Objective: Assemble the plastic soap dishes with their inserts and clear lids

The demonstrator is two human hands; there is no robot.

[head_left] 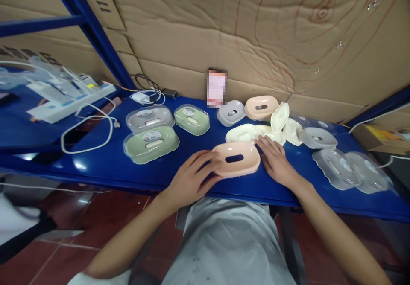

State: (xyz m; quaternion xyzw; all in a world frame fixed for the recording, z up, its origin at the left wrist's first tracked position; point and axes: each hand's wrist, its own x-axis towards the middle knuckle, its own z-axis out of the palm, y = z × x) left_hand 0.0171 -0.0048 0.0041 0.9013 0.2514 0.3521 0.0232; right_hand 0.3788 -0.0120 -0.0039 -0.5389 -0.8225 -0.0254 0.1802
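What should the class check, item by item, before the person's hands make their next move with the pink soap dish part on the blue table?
1. Left hand touches the pink soap dish part at its left end: ok.
2. Right hand rests at its right end: ok.
3. Part lies flat on the blue table, slot facing up: ok.
4. Firm grip on the part: cannot tell; fingers look loosely spread.
5. Room around it: not ok on the far side, the cream pieces lie close behind.
6. Finished green soap dish sits apart to the left: ok.
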